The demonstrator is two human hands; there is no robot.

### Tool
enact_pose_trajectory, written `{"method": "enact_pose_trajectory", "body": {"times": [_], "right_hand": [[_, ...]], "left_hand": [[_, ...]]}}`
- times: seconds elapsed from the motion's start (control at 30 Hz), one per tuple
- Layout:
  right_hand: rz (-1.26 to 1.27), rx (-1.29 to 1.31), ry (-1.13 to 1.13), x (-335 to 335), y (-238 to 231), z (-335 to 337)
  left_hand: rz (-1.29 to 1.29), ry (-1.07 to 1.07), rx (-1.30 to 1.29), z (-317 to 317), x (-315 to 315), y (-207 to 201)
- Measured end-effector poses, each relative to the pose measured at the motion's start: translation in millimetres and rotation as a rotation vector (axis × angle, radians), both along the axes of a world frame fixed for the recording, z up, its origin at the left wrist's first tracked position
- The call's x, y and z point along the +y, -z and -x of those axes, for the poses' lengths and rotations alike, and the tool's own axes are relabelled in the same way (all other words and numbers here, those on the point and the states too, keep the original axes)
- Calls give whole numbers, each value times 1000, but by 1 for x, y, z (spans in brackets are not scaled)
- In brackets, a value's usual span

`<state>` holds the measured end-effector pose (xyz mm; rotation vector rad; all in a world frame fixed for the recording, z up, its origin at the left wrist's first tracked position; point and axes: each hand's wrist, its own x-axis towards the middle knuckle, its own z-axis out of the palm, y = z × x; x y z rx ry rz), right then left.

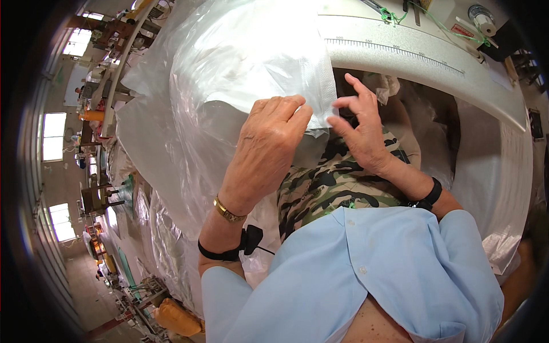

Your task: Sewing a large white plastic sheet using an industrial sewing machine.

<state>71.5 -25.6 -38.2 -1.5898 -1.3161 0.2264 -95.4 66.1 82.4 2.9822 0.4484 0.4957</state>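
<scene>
A large translucent white plastic sheet is draped over the work table and hangs down to the left in shiny folds. My left hand has its fingers closed on the sheet near its lower right corner, where the edge shows a woven-looking strip. Just right of that edge, my right hand is open, with thumb and fingers spread apart. Its fingertips are close to the sheet's edge; whether they touch it I cannot tell.
The table's pale curved front edge carries a printed ruler scale. Green thread and a round metal knob sit at the upper right. More clear plastic hangs at the right. Far left are workshop machines and an orange sack.
</scene>
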Motion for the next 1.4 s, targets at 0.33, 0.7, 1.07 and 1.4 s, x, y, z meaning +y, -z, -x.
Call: {"method": "enact_pose_trajectory", "body": {"times": [0.33,0.7,1.07,1.4], "right_hand": [[-97,-49,-60,8,-24,2],[-204,117,-64,25,-37,-8],[-179,240,-160,37,-35,-8],[-141,62,-154,31,-48,-16]], "left_hand": [[13,-17,189,-6,19,-2],[47,-170,77,-1,28,-4],[109,-195,-81,-5,13,-12],[220,-150,-132,-17,38,7]]}}
